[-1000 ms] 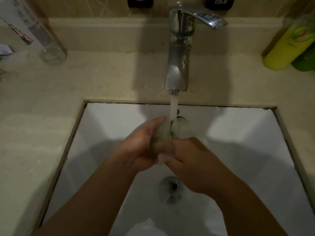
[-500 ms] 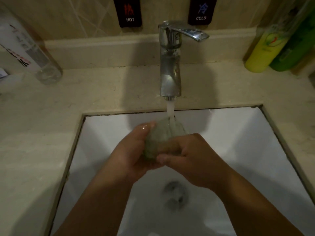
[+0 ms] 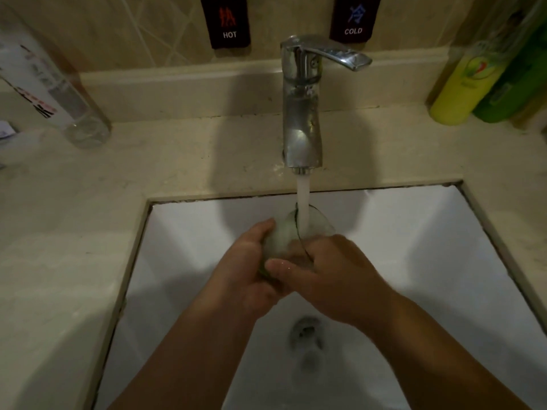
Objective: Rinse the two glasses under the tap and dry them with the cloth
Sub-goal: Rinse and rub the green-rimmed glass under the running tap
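A clear glass point(image 3: 291, 232) lies tilted on its side over the white sink point(image 3: 414, 247), its rim turned toward the running water point(image 3: 303, 196) from the chrome tap point(image 3: 302, 113). My left hand point(image 3: 245, 261) cups the glass from the left and below, fingers curled round it. From the right, my right hand point(image 3: 331, 273) grips the same glass, thumb across its near side and fingers at its mouth. Only one glass is in view. No cloth is visible.
A clear bottle point(image 3: 56, 93) stands on the beige counter point(image 3: 74, 232) at the back left. A yellow bottle point(image 3: 464, 84) and a green one point(image 3: 515, 84) stand at the back right. HOT and COLD labels are on the wall. The drain point(image 3: 306, 332) lies below my hands.
The camera view shifted down, showing more of the wall. The glass turned in my hands, so its rim now faces the stream and the water runs past the rim.
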